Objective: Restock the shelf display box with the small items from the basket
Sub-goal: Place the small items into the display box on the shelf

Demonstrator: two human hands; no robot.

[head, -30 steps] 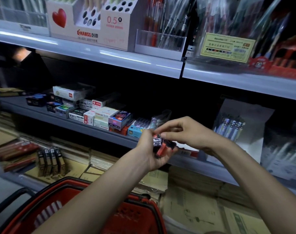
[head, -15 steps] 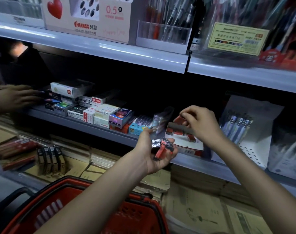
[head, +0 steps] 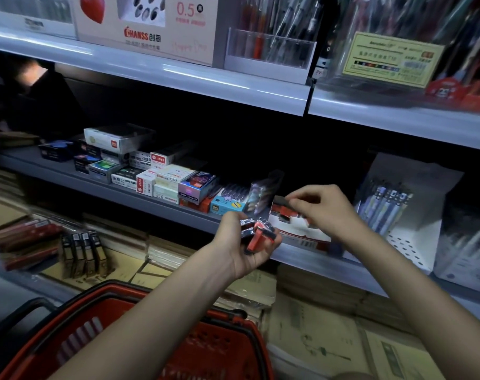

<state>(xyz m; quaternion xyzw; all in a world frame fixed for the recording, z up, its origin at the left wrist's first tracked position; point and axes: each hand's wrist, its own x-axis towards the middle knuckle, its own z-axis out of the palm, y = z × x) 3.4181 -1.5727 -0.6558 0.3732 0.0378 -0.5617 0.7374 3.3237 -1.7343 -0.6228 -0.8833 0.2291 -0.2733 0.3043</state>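
My left hand (head: 244,250) is palm up in front of the middle shelf and holds a small bunch of red and black wrapped items (head: 258,233). The red and white display box (head: 296,229) stands on the shelf edge just right of that hand, with a few red items in its slots. My right hand (head: 321,209) hovers over the box's back row, fingers curled, thumb and forefinger pinched at a small dark item there. The red basket (head: 140,344) hangs low in front, under my left forearm.
Stacked small stationery boxes (head: 162,179) fill the shelf left of the display box. A white pen display (head: 403,215) stands to its right. The upper shelf (head: 178,75) overhangs with pen holders. Paper pads and dark boxes (head: 82,253) lie on the lower level.
My right hand left the bunch in my left palm and went right to the display box with one item. Another person's hand at the far left half a second ago is gone.
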